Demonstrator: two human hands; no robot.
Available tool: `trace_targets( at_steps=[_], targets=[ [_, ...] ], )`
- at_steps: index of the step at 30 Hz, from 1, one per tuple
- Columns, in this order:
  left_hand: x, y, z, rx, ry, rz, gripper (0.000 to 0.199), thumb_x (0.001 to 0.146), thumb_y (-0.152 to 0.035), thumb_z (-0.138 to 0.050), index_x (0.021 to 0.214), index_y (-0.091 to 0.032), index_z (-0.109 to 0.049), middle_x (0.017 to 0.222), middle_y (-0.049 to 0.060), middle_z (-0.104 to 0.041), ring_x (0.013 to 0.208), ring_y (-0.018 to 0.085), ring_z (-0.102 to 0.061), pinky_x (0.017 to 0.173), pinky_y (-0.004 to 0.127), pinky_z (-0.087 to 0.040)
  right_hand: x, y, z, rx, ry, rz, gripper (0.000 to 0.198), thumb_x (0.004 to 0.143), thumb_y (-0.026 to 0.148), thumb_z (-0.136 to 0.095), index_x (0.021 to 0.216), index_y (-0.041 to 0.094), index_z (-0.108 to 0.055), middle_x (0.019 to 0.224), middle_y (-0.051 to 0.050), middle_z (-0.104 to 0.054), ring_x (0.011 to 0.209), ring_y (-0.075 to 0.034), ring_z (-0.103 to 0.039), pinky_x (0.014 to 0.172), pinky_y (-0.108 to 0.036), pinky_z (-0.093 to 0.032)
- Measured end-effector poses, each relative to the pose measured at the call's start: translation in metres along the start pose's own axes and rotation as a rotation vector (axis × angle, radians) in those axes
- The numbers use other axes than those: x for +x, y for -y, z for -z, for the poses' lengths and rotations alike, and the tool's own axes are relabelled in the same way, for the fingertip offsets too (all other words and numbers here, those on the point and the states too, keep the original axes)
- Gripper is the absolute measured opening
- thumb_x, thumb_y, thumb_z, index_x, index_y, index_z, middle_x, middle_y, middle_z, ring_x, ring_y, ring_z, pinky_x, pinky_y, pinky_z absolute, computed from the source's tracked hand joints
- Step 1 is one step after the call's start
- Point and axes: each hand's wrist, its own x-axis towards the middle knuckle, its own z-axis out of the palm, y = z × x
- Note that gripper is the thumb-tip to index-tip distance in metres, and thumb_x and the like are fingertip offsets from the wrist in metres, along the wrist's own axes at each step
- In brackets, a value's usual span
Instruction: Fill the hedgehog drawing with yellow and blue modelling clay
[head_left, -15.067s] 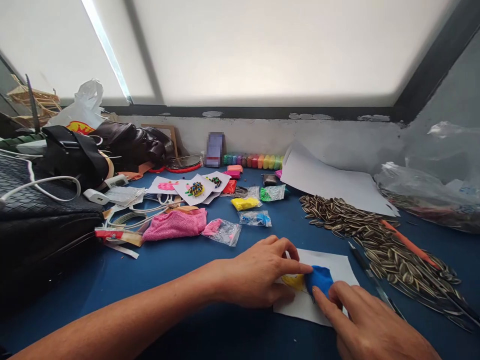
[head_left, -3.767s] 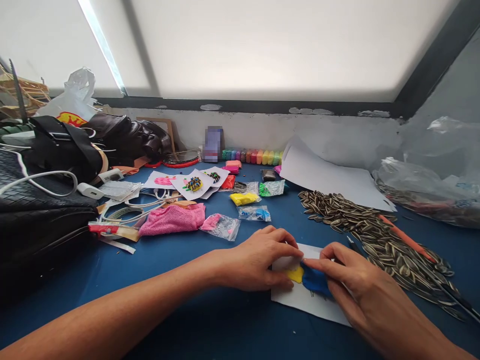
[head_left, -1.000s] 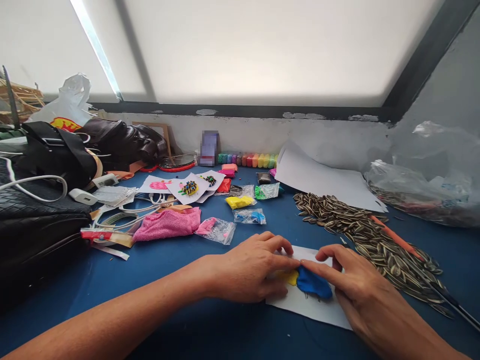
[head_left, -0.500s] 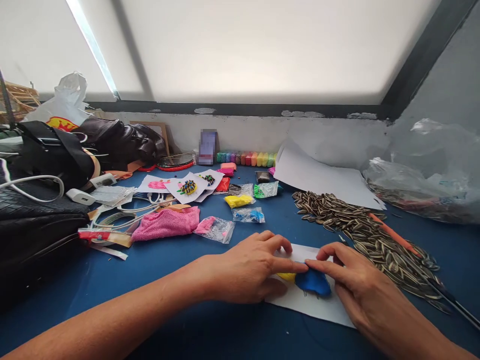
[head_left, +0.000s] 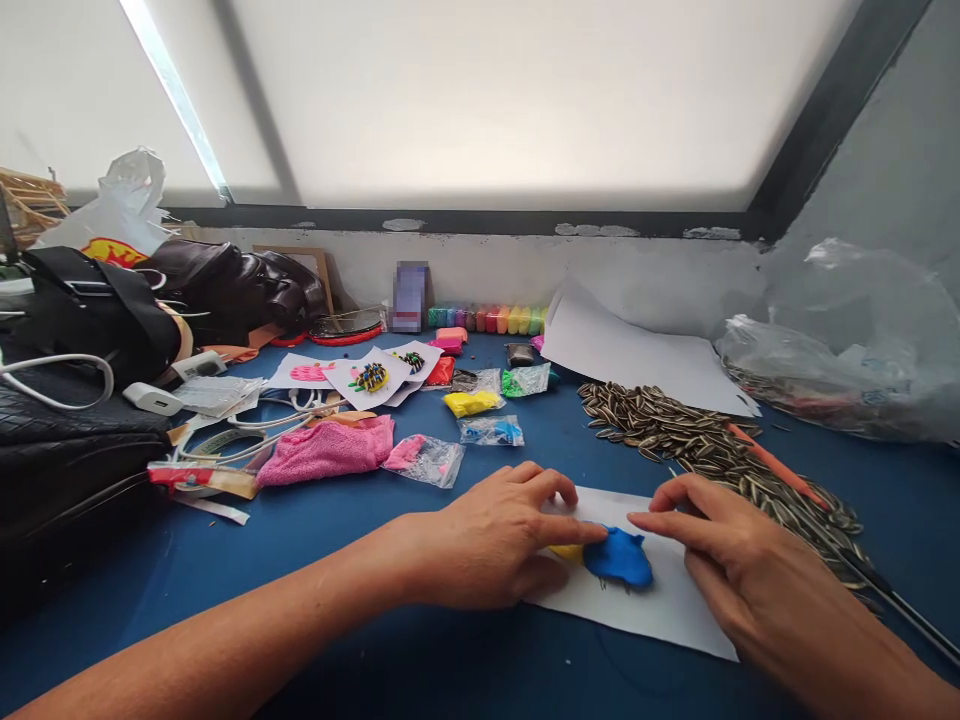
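Observation:
A flattened blue piece of modelling clay (head_left: 619,557) lies on a sheet of white paper (head_left: 637,622). Beside it on the left is yellow clay (head_left: 568,552), mostly covered by my left hand (head_left: 510,540). The outstretched index finger of that hand touches the blue clay's upper left edge, while its other fingers rest over the paper. My right hand (head_left: 720,550) hovers at the right of the blue clay, index finger extended and apart from it, with nothing visible in the fingers. Short dark marks show on the paper just below the blue clay.
Striped sunflower seeds (head_left: 682,430) lie in a heap at the right, with an orange strip (head_left: 776,463) across them. Small clay bags, including a pink one (head_left: 424,460), and a pink cloth (head_left: 330,450) sit left of centre. Decorated paper cards (head_left: 371,377) lie behind. Black bags (head_left: 67,440) fill the left.
My right hand has drawn back to the right, off the blue clay, whose upper right edge now shows a small raised point. My left index finger stays on the clay.

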Motion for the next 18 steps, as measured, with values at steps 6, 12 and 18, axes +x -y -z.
trace_targets(
  at_steps=[6,12,18],
  targets=[
    [-0.001,0.001,-0.001,0.006,-0.005,-0.006,0.050,0.092,-0.023,-0.058,0.140,-0.030,-0.051,0.130,0.010,-0.050,0.112,0.025,-0.051,0.102,0.039,-0.041,-0.007,-0.002,-0.004,-0.009,0.117,0.020,0.038,0.087,0.010,-0.040,0.082,0.028,-0.072,0.084,-0.005,-0.062,0.069,-0.018,-0.062,0.060,-0.033,-0.054],
    [-0.001,-0.001,-0.001,0.004,-0.007,-0.002,0.051,0.092,-0.023,-0.059,0.142,-0.031,-0.049,0.129,0.010,-0.050,0.112,0.025,-0.051,0.102,0.039,-0.041,-0.010,0.001,-0.005,-0.043,0.097,-0.016,0.035,0.089,0.011,-0.038,0.087,0.025,-0.070,0.090,-0.006,-0.063,0.073,-0.018,-0.064,0.062,-0.034,-0.053],
    [-0.001,0.000,-0.001,0.005,-0.011,0.003,0.051,0.092,-0.023,-0.057,0.142,-0.029,-0.049,0.129,0.010,-0.050,0.111,0.025,-0.051,0.101,0.039,-0.042,-0.012,0.003,-0.006,-0.024,0.124,0.024,0.038,0.088,0.008,-0.035,0.091,0.026,-0.069,0.093,-0.006,-0.062,0.074,-0.017,-0.064,0.063,-0.032,-0.054]
  ],
)
